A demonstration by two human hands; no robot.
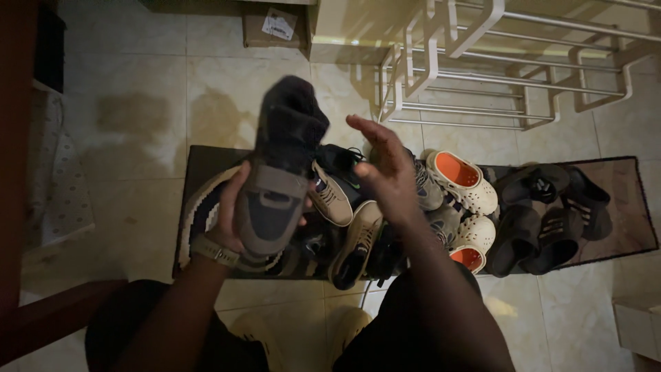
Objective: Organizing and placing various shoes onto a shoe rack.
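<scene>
Your left hand [231,220] grips a grey shoe [279,172] from the left side: fingers wrapped round its flank near the lower end, thumb side mostly hidden behind it. There is a watch [215,252] on that wrist. The shoe is held up in the air, above the pile on the mat [620,207], sole side toward you. Its long axis runs nearly straight up the picture, tilted slightly right at the top; which end is toe and which heel, you cannot tell from here, as the upper end is dark and blurred.

Your right hand [385,169] is empty, palm turned toward the shoe, fingers straight and slightly spread, not touching anything. It stands just beside the shoe, on its right, level with its middle. A narrow gap separates the fingertips from the shoe's right edge. The left hand is the one on the shoe; the right is the nearer free one.

Below: tan sneakers [351,227], white clogs [465,182] with orange lining, black slides [544,217], all crowded on the mat. A white rack [496,76] stands beyond, shelves bare. A cardboard box [275,27] lies on the tiled floor, well apart.
</scene>
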